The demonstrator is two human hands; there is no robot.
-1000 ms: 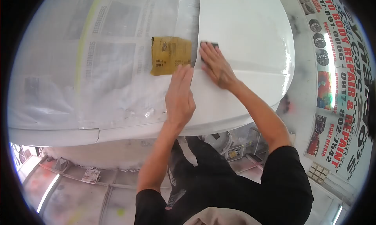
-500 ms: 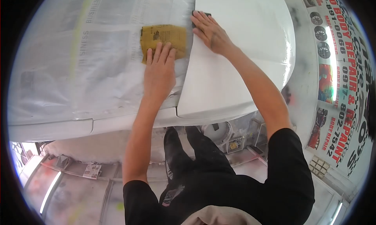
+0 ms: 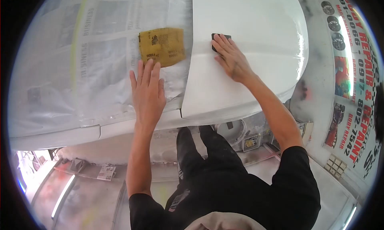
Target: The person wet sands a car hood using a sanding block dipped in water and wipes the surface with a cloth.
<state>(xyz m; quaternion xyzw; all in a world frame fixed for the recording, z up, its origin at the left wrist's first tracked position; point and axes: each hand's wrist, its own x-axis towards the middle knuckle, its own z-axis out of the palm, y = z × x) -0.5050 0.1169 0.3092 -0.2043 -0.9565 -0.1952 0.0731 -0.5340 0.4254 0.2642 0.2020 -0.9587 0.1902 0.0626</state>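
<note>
My right hand (image 3: 233, 62) lies on a small black sanding pad (image 3: 216, 38), pressing it onto the glossy white car panel (image 3: 248, 92). The palm and fingers cover most of the pad. To the left, my left hand (image 3: 148, 96) is spread with its fingers apart and holds nothing. Its fingertips are at the lower edge of a yellow-brown sheet of sandpaper (image 3: 163, 46), printed P1000 on its back. The sheet lies on clear plastic film (image 3: 112, 98) with newsprint showing beneath it. I cannot tell whether the fingertips touch the sheet.
The car body's lower edge (image 3: 120, 129) runs in front of my legs. Below it on the floor are a round lidded container (image 3: 231, 130) and a small crate (image 3: 252, 142). A printed repair-shop banner (image 3: 352, 106) hangs on the right wall.
My right hand has moved right and nearer to me with the black sanding pad, away from the film's edge. My left hand has slid back off the yellow-brown sheet, spreading its fingers.
</note>
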